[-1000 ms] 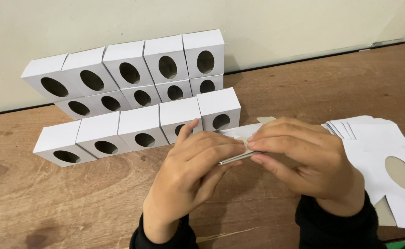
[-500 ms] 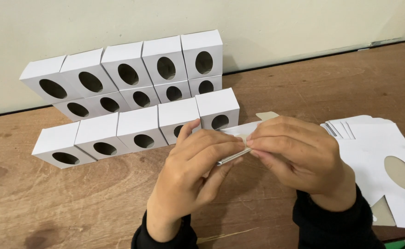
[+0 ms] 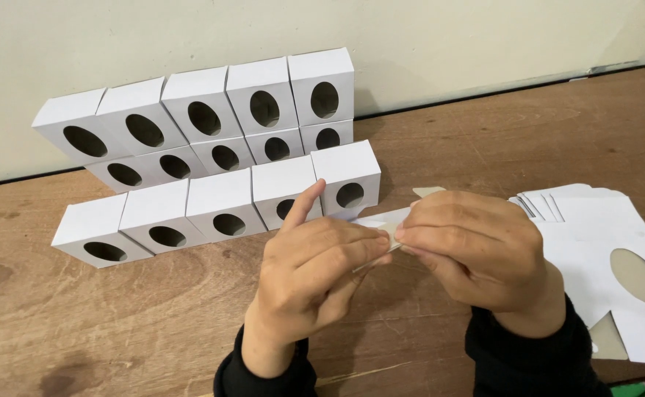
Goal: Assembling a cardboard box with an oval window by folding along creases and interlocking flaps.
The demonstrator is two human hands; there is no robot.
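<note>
My left hand (image 3: 315, 268) and my right hand (image 3: 469, 246) meet in front of me, both pinching one flat white cardboard box blank (image 3: 381, 219) above the wooden table (image 3: 117, 323). The blank is mostly hidden by my fingers; only a thin edge and a flap tip show. My left index finger sticks up toward the nearest folded box (image 3: 348, 180). Both wrists wear dark sleeves.
A front row of several folded white boxes with oval holes (image 3: 216, 209) stands on the table. Behind it, two stacked rows of the same boxes (image 3: 205, 121) lean against the pale wall. A pile of flat white blanks (image 3: 609, 257) lies at the right edge.
My hands have stayed together on the blank, shifting it only slightly. The boxes and the pile have not moved.
</note>
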